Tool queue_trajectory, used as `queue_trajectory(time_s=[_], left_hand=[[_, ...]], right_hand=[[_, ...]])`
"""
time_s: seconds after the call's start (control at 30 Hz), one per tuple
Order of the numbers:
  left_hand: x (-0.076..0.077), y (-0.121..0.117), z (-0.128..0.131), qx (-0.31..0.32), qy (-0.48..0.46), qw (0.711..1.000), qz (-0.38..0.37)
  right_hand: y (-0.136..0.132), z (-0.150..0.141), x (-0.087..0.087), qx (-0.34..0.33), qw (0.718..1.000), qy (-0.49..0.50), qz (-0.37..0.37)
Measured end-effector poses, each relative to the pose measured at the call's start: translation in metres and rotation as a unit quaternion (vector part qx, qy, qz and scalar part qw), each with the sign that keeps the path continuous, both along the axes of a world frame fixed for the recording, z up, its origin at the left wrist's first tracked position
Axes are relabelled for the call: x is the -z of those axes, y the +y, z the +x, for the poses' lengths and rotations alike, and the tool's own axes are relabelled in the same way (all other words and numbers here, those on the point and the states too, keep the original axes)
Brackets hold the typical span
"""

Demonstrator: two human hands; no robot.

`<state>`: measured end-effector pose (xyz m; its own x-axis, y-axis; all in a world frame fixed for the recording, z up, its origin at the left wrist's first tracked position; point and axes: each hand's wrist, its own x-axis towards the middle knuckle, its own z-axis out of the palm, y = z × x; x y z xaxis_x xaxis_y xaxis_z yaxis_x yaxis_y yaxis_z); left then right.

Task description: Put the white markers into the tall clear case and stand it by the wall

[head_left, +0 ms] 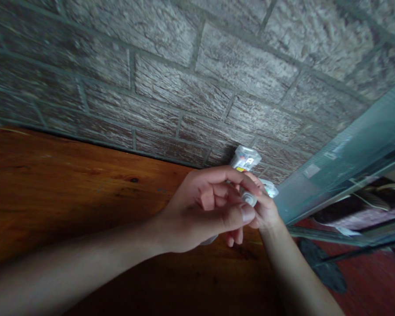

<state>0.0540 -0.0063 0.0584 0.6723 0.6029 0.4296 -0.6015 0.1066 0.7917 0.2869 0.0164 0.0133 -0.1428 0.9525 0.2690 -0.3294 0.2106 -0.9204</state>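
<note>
My left hand (197,210) reaches in over the wooden table, its thumb and index finger closed on a small whitish cylindrical piece with a round, stepped end (249,199). The rest of that piece is hidden by the fingers. Just behind it, my right hand (266,213) comes in from the lower right, touching or nearly touching the left. Its fingers curl behind the left hand, and two fingertips show below. What they grip is hidden. A grey object (210,240) peeks out under my left hand, mostly covered.
A clear plastic package (246,157) with a yellow label stands against the brick-patterned wall (184,83). Another clear package (269,188) is partly behind my right hand. The wooden table (85,188) meets a glass panel (332,153) on the right. Beyond are a red floor and a dark round base (322,265).
</note>
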Motion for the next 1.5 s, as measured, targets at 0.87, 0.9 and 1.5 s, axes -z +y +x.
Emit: queue_trajectory(time_s=[0.87, 0.9, 1.5], left_hand=[[0.032, 0.046, 0.005, -0.322, 0.040, 0.940, 0.103], [0.031, 0.047, 0.005, -0.321, 0.042, 0.941, 0.100], [0.038, 0.067, 0.000, -0.318, 0.124, 0.932, 0.125]], right_hand=[[0.004, 0.005, -0.020, 0.107, 0.990, 0.025, 0.087], [0.004, 0.004, -0.021, 0.110, 0.989, 0.022, 0.091], [-0.004, -0.003, -0.019, 0.163, 0.975, -0.051, 0.145]])
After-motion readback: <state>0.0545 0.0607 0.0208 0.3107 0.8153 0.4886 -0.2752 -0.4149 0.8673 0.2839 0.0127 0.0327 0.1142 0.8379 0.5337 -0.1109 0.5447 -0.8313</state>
